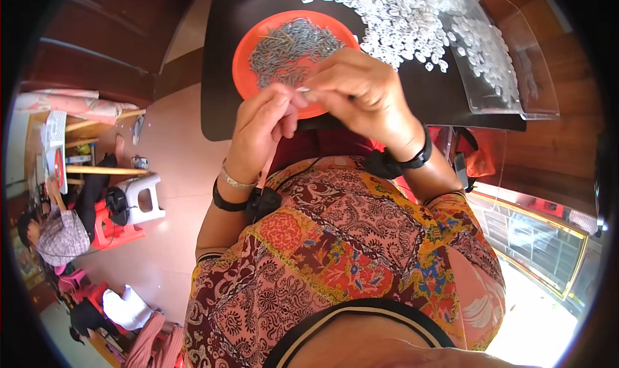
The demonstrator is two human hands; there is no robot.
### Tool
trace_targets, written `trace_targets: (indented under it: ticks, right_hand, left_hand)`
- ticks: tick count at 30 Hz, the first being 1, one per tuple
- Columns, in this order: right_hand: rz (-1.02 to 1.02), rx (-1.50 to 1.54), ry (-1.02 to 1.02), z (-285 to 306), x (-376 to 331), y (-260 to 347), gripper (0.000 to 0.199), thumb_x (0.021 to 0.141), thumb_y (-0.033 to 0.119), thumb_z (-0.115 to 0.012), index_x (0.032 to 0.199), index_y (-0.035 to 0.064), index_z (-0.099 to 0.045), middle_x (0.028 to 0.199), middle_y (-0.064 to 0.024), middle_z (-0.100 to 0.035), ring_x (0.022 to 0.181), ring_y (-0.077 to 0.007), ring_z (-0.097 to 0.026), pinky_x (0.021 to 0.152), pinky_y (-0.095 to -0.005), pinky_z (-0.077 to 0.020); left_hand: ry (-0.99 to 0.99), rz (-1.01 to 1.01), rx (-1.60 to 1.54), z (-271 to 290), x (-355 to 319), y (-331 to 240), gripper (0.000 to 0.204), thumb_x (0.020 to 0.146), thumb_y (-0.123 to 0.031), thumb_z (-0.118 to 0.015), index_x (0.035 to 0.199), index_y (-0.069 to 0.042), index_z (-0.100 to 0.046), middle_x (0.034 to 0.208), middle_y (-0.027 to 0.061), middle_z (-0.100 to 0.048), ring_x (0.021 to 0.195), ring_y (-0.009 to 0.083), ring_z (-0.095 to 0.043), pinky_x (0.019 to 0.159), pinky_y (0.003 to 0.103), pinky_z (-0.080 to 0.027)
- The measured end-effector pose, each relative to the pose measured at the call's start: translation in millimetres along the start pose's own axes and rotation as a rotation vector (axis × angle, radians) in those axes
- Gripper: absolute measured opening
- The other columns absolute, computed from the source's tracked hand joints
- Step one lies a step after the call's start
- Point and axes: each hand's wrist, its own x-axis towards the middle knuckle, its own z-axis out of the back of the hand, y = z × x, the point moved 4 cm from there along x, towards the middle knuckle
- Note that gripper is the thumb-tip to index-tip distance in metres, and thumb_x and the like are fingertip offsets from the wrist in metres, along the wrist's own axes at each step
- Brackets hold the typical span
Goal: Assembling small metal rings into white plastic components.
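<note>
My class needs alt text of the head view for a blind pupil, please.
A person's left hand and right hand meet over a red plate of small grey pieces; small white pieces lie heaped on the dark table to the right. Anything they hold is too small to tell.

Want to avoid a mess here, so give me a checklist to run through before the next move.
1. Left hand and right hand in view: ok, fingertips close together.
2. Secure hold on any piece there: cannot tell, too small to make out.
3. Orange plate on the dark table: ok.
4. Slim grey pieces in the plate: ok.
5. White pieces all inside the clear tray: not ok, many lie loose on the table.
</note>
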Motion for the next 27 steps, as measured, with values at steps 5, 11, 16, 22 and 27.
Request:
trace_targets:
  ticks: [5, 11, 16, 22, 27]
  right_hand:
    - [0.171, -0.215, 0.039, -31.2, 1.2, 12.9, 0.005, 0.074, 0.008, -0.068, 0.077, 0.0103, -0.066, 0.084, -0.0033, -0.064, 0.077, -0.0229, -0.064, 0.064, -0.0316, -0.0528]
    - [-0.087, -0.165, 0.121, -12.5, 2.3, -12.6, 0.01, 0.076, 0.007, -0.071, 0.085, 0.0055, -0.069, 0.079, -0.0095, -0.064, 0.073, -0.0229, -0.064, 0.064, -0.03, -0.0514]
    - [-0.089, -0.48, 0.363, -13.3, 0.8, -26.2, 0.01, 0.077, 0.017, -0.065, 0.083, 0.0088, -0.066, 0.078, -0.0067, -0.062, 0.076, -0.0274, -0.062, 0.063, -0.0374, -0.0499]
    - [-0.085, -0.574, 0.446, -33.1, -0.3, -41.0, 0.01, 0.076, 0.017, -0.065, 0.078, 0.0074, -0.063, 0.08, -0.008, -0.061, 0.08, -0.0286, -0.061, 0.067, -0.039, -0.05]
    - [-0.073, -0.545, 0.455, -31.1, -2.2, -45.4, 0.01, 0.077, 0.015, -0.063, 0.081, 0.0062, -0.062, 0.081, -0.0088, -0.061, 0.08, -0.0288, -0.061, 0.068, -0.0394, -0.05]
  left_hand:
    - [-0.107, 0.026, -0.175, 7.1, -9.8, 1.8, 0.027, 0.092, -0.026, -0.047, 0.094, -0.001, -0.056, 0.065, 0.0007, -0.05, 0.057, 0.0075, -0.046, 0.05, 0.02, -0.033]
    - [-0.292, -0.026, -0.12, 26.0, -9.2, 5.7, 0.021, 0.092, -0.021, -0.048, 0.081, -0.003, -0.051, 0.061, -0.0015, -0.041, 0.052, 0.0074, -0.042, 0.047, 0.021, -0.03]
    - [-0.298, -0.052, -0.151, 34.6, -11.7, 11.0, 0.021, 0.092, -0.021, -0.047, 0.078, -0.005, -0.05, 0.061, -0.0012, -0.042, 0.053, 0.0077, -0.043, 0.048, 0.021, -0.03]
    - [-0.3, -0.043, -0.078, 27.7, -11.5, 7.7, 0.021, 0.092, -0.021, -0.047, 0.079, -0.005, -0.05, 0.062, -0.0009, -0.044, 0.055, 0.0077, -0.045, 0.05, 0.021, -0.033]
    - [-0.231, -0.021, -0.057, 28.8, -11.1, 10.6, 0.02, 0.09, -0.019, -0.047, 0.078, -0.004, -0.051, 0.061, -0.0006, -0.045, 0.056, 0.008, -0.046, 0.05, 0.021, -0.034]
